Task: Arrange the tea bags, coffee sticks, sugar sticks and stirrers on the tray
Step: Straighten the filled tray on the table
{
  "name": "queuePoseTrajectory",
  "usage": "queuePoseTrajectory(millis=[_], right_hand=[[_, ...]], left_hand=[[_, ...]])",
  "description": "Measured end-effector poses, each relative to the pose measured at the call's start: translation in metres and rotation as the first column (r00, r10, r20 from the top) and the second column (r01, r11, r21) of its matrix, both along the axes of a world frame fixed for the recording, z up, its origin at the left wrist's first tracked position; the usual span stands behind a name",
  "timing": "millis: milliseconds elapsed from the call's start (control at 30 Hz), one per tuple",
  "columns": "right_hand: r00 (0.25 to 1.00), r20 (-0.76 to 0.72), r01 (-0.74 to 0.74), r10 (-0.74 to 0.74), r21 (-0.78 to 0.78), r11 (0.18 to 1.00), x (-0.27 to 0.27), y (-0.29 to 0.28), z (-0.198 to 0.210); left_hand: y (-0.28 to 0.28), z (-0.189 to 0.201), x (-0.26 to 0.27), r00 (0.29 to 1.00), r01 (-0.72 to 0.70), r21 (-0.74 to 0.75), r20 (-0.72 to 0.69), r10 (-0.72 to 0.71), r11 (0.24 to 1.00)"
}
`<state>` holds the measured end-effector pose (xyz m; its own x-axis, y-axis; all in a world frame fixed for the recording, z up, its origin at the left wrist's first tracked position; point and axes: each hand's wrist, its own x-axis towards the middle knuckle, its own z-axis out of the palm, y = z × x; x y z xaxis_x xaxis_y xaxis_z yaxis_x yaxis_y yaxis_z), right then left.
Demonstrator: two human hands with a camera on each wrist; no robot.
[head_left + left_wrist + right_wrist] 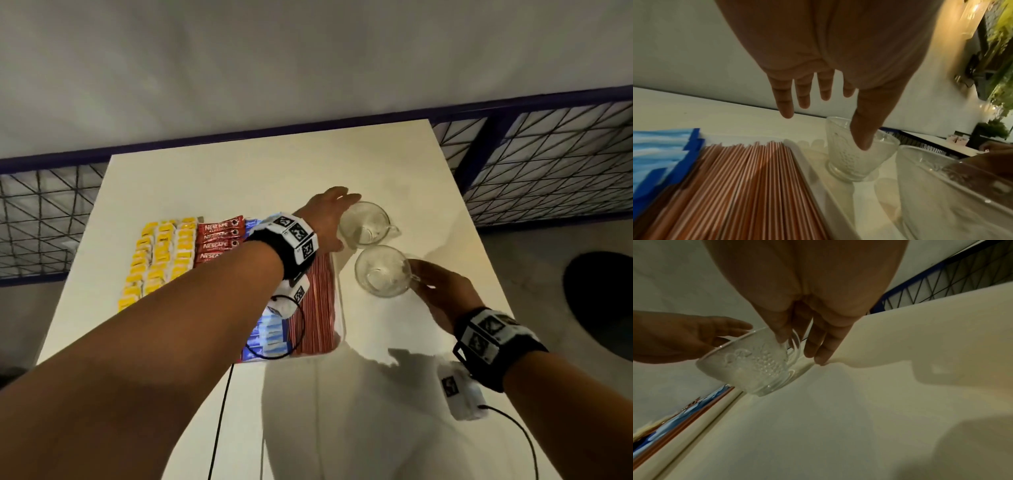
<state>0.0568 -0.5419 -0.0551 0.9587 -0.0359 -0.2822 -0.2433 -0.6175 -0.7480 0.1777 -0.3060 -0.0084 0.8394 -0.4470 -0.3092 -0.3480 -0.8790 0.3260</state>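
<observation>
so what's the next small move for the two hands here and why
Probably settle the near glass cup flat on the table: in the right wrist view it looks tilted, and the right hand pinches its handle. The left hand is open, its thumb at the far glass cup beside the tray.

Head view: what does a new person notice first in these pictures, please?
Probably the two clear glass cups on the white table, right of the tray. The left hand reaches to the far cup, thumb at its rim; the right hand pinches the handle of the near cup. Next, the tray's colours: yellow tea bags, red coffee sticks, striped stirrers.
</observation>
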Motion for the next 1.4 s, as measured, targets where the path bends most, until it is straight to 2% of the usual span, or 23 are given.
queuePoseTrajectory(millis=[100,167,267,400,467,967,1233,1400], right_hand=[[0.998,0.016,-0.057,0.056,0.049,0.997,0.004,-0.003,0.000],[0.998,0.011,-0.057,0.056,0.089,0.994,0.005,-0.005,0.000],[0.996,0.024,-0.087,0.086,0.084,0.993,0.005,-0.002,-0.001],[0.969,0.055,-0.237,0.242,-0.096,0.967,0.003,0.003,-0.001],[0.959,0.063,-0.268,0.278,-0.137,0.954,0.001,0.005,-0.001],[0.966,0.100,-0.229,0.237,-0.091,0.969,-0.025,0.020,-0.003],[0.965,0.089,-0.237,0.249,-0.126,0.963,-0.030,0.020,-0.004],[0.971,0.076,-0.218,0.228,-0.113,0.969,-0.030,0.022,-0.005]], left_hand=[[-0.013,0.002,0.008,0.998,0.048,0.062,-0.039,-0.046,0.997],[-0.018,0.004,0.011,0.996,0.072,0.023,-0.062,-0.071,0.997],[-0.024,0.007,0.014,0.996,0.021,-0.061,-0.089,-0.026,0.998],[-0.034,0.013,0.022,0.997,-0.070,0.004,-0.022,0.070,0.998],[-0.037,0.015,0.023,0.996,-0.092,0.001,-0.014,0.092,0.996],[-0.019,0.015,-0.002,0.992,-0.091,-0.035,-0.094,0.088,0.995],[-0.015,0.014,-0.006,0.996,-0.075,-0.013,-0.042,0.075,0.997],[-0.013,0.016,-0.006,0.996,-0.061,-0.005,-0.062,0.061,0.998]])
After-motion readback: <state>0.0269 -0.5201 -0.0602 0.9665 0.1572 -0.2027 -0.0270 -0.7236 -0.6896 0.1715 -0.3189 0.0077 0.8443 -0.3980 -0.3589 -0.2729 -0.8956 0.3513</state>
